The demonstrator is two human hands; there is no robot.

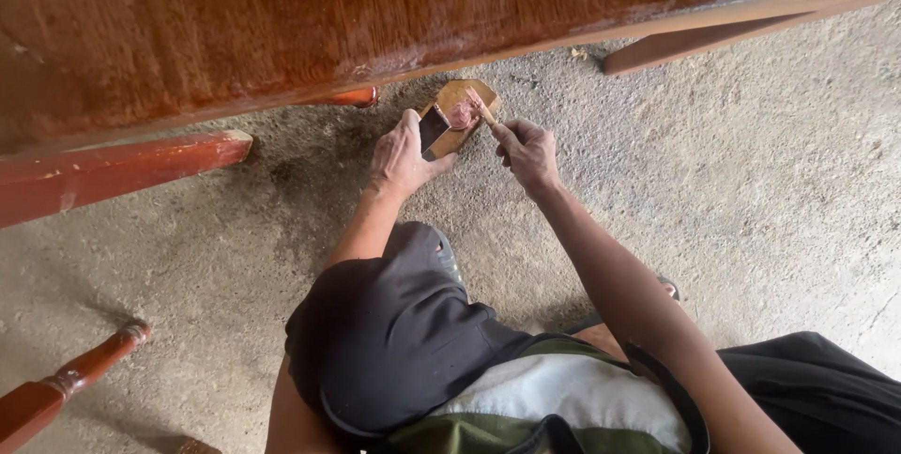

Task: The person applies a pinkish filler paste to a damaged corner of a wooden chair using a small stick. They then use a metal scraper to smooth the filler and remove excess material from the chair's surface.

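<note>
A small flat wooden board [466,95] lies on the concrete floor just under the edge of a large varnished wooden panel [282,22]. A lump of pinkish-brown putty [461,114] sits on the board. My left hand [402,155] grips a small dark scraper blade [433,128] at the board's near edge. My right hand [528,151] holds a thin wooden stick [484,112] whose tip touches the putty.
A red-brown wooden rail [113,172] runs along the left, and a turned furniture leg [80,374] lies at the lower left. Another wooden bar [694,41] sits at the upper right. My knees in dark trousers [394,332] fill the bottom of the view.
</note>
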